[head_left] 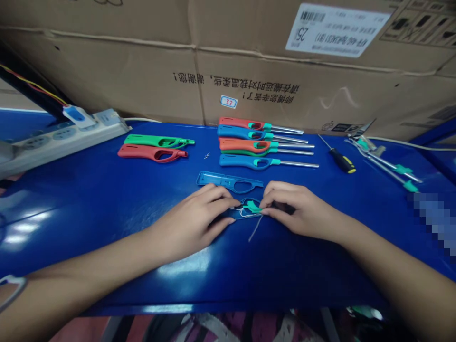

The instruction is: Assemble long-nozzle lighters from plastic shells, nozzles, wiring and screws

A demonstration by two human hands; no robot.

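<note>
A blue half shell of a long-necked lighter (249, 216) lies low over the table between my hands, with a green trigger (252, 206), white wires and a thin grey wire at it. My left hand (210, 211) closes on its left end, a small black part showing at the fingertips. At the other end, my right hand (288, 204) pinches beside the green trigger; its fingertips hide that end. Just beyond the hands rests the other blue half shell (228, 181), its hollow inside facing up.
Several assembled lighters (245, 146) lie stacked in a row at the back. Green (142, 140) and red (142, 152) lighter shells are at left, near a power strip (64, 137). A screwdriver (342, 160) and metal tubes with green parts (388, 164) lie right. A cardboard box (142, 71) stands behind.
</note>
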